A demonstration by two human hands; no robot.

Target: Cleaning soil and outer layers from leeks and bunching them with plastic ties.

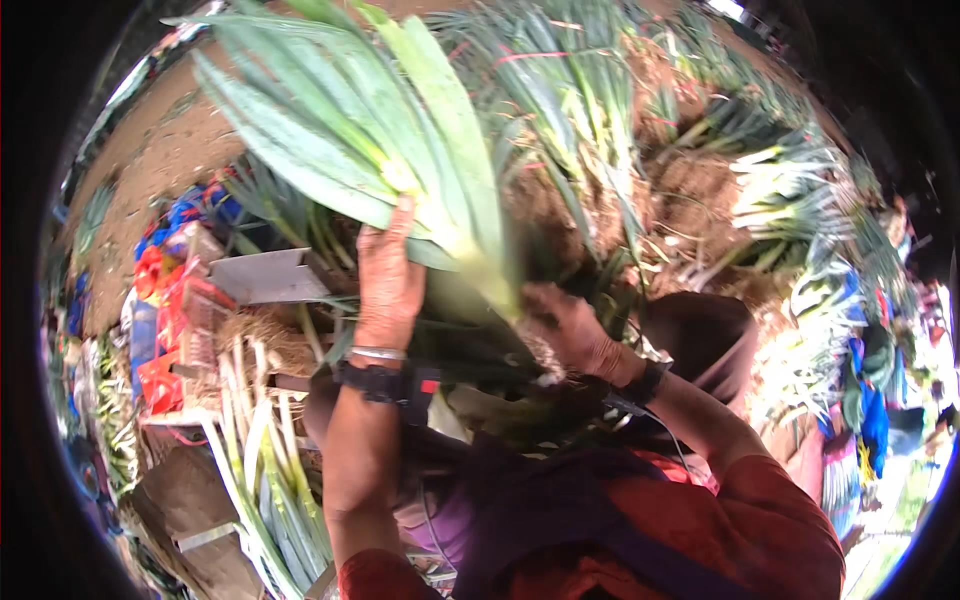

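A large leek (430, 190) with broad, fanned green leaves slants across the upper middle, its pale base pointing down and right. My left hand (390, 275) is closed around it where the leaves join the stem. Beside the blurred lower end of the stem is my right hand (570, 325), its fingers curled and smeared by motion. Whether they grip the base or only touch it, I cannot tell. Pale roots (540, 355) show just under that hand.
Leek bundles (575, 110) lie on soil at the back, with more leeks (790, 190) along the right. To my left are a red plastic crate (200, 310), a flat metal plate (268, 276) and long trimmed-looking leeks (265, 470). A brown sheet (185, 510) lies at lower left.
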